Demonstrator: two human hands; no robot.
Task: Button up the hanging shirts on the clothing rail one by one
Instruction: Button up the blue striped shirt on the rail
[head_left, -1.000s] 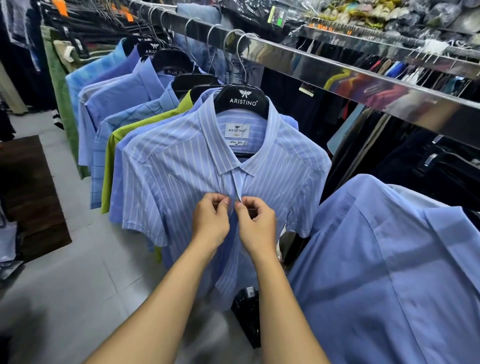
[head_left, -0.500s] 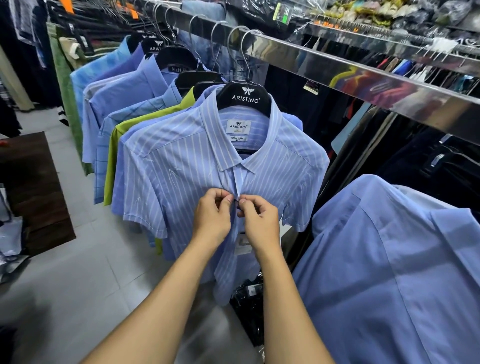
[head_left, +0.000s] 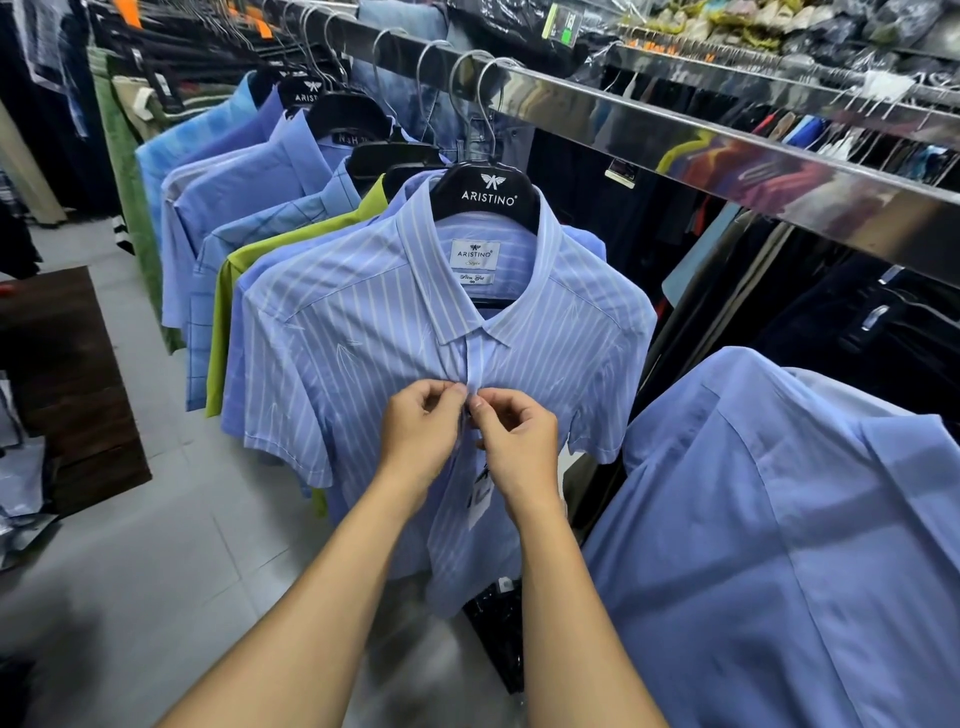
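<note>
Beneath the steel clothing rail (head_left: 675, 150), the striped shirt (head_left: 363, 338) is hanging lengthwise downward, left hand (head_left: 421, 436) and right hand (head_left: 519, 441) pinching its placket between them.

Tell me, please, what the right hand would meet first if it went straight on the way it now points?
The striped shirt: the right hand pinches its front edge, so it would push into that cloth at once. The left hand lies close beside; depth is unclear.

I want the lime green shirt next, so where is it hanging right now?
Head view, left of centre on the rail: the lime green shirt hangs between a checked blue shirt and a plain blue shirt, two places behind the striped shirt.
</note>
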